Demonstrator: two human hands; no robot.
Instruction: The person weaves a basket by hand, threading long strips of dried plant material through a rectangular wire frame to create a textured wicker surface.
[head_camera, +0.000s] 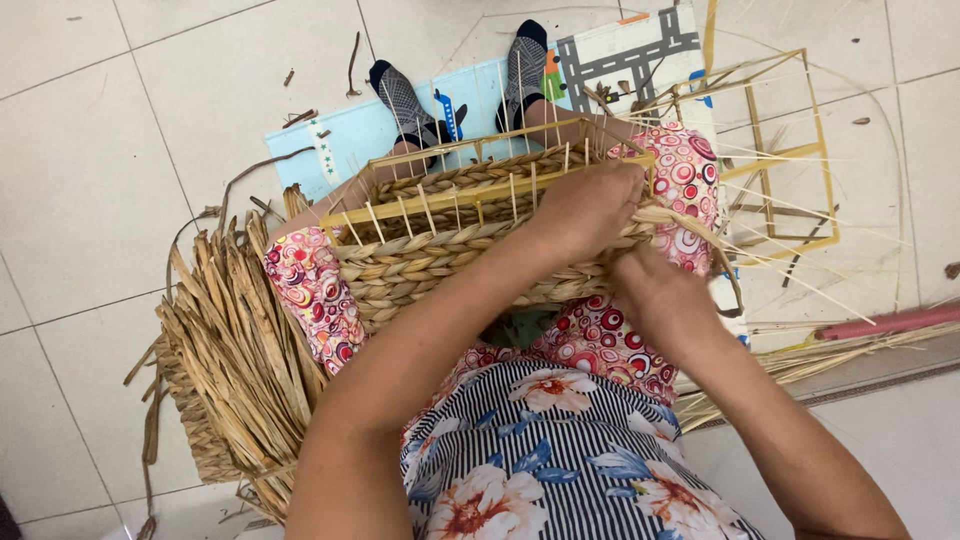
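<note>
A half-woven basket (420, 255) rests on my lap, with braided straw rows wound around thin upright sticks on a light wooden frame. My left hand (585, 208) lies over the basket's right end, its fingers closed on the braided straw strand (668, 216). Just below it, my right hand (660, 300) pinches the same braid where it bends around the corner. The braid's loose end curves down to the right.
A bundle of dried straw leaves (235, 340) lies on the tiled floor at my left. A bare wooden basket frame (785, 150) stands at the right, with thin sticks scattered near it. My socked feet rest on a blue play mat (350, 135). A pink rod (885, 322) lies far right.
</note>
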